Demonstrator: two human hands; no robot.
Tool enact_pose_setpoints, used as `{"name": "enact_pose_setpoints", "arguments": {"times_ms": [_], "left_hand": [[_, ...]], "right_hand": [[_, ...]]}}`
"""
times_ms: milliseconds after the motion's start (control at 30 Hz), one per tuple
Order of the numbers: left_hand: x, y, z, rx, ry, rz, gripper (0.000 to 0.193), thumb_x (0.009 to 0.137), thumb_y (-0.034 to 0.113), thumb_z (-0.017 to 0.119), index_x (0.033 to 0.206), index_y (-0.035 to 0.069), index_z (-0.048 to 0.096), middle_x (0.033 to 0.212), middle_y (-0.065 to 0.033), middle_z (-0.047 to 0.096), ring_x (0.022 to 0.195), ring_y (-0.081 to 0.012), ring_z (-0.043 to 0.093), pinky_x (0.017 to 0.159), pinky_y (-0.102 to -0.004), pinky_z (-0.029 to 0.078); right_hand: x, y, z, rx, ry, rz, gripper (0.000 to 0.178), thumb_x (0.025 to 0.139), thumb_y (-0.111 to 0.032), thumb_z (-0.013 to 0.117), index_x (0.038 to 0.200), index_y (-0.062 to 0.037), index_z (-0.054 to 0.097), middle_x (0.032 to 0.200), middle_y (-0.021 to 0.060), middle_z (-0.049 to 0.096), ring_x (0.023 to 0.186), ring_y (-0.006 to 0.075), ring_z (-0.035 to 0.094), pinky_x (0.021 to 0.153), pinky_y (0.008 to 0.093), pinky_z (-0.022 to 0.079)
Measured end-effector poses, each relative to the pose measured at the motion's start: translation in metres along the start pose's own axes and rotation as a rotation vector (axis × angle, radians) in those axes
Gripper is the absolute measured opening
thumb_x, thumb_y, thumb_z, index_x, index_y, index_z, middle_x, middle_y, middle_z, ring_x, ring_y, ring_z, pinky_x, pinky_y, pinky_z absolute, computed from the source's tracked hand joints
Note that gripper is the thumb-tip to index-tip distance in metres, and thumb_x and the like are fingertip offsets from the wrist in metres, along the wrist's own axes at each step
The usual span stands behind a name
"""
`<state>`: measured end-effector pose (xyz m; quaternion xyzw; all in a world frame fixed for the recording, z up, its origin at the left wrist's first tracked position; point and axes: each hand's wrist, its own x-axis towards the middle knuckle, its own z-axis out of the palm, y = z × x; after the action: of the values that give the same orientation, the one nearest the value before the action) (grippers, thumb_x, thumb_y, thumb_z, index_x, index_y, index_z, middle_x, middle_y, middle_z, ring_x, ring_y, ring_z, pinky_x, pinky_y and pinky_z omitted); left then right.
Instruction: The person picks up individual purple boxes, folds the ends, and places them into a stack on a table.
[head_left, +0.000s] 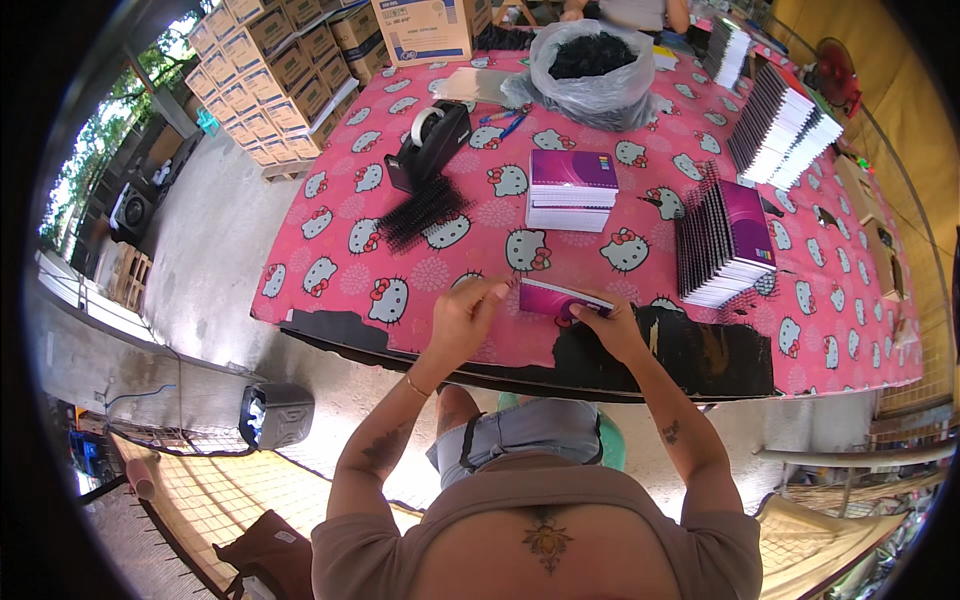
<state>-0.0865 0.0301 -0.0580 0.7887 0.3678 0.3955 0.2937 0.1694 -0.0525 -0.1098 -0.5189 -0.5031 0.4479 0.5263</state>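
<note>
A purple-covered notebook [548, 299] is tilted up near the front edge of the table, its white page edge facing up. My right hand [607, 322] grips its right end, thumb on the cover. At its left end, my left hand [470, 312] has its fingers pinched together; what they hold, if anything, is too small to make out. Beyond lies a stack of purple notebooks [572, 190]. To the right stands a pile of notebooks with black spiral bindings [728, 240]. Loose black binding coils [422, 212] lie at the left.
A black tape dispenser [430, 145] stands behind the coils, with pens [513, 124] nearby. At the back is a plastic bag of black coils [592, 75]. More bound notebooks [780, 125] stand far right. Cardboard boxes [270, 85] are stacked beyond the table. A person [640, 12] sits opposite.
</note>
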Motion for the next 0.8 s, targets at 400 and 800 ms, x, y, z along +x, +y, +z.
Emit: {"name": "enact_pose_setpoints", "arguments": {"times_ms": [400, 800], "left_hand": [[0.003, 0.002, 0.008, 0.095, 0.104, 0.138, 0.015, 0.087, 0.010, 0.072, 0.100, 0.004, 0.074, 0.073, -0.0096, 0.059, 0.060, -0.0243, 0.057, 0.053, -0.0342, 0.045], [0.018, -0.009, 0.003, 0.034, -0.102, -0.159, 0.029, 0.098, 0.024, 0.065, 0.081, 0.001, 0.064, 0.059, -0.0094, 0.057, 0.049, -0.0159, 0.054, 0.049, -0.0313, 0.042]], "right_hand": [[0.001, -0.005, 0.000, 0.042, 0.002, 0.012, 0.030, 0.094, -0.008, 0.069, 0.123, -0.0019, 0.068, 0.106, 0.0013, 0.071, 0.094, 0.0081, 0.061, 0.084, 0.0245, 0.049], [0.001, -0.006, 0.002, 0.030, -0.012, 0.006, 0.028, 0.095, -0.008, 0.068, 0.123, -0.0022, 0.069, 0.105, 0.0013, 0.071, 0.095, 0.0075, 0.061, 0.085, 0.0245, 0.050]]}}
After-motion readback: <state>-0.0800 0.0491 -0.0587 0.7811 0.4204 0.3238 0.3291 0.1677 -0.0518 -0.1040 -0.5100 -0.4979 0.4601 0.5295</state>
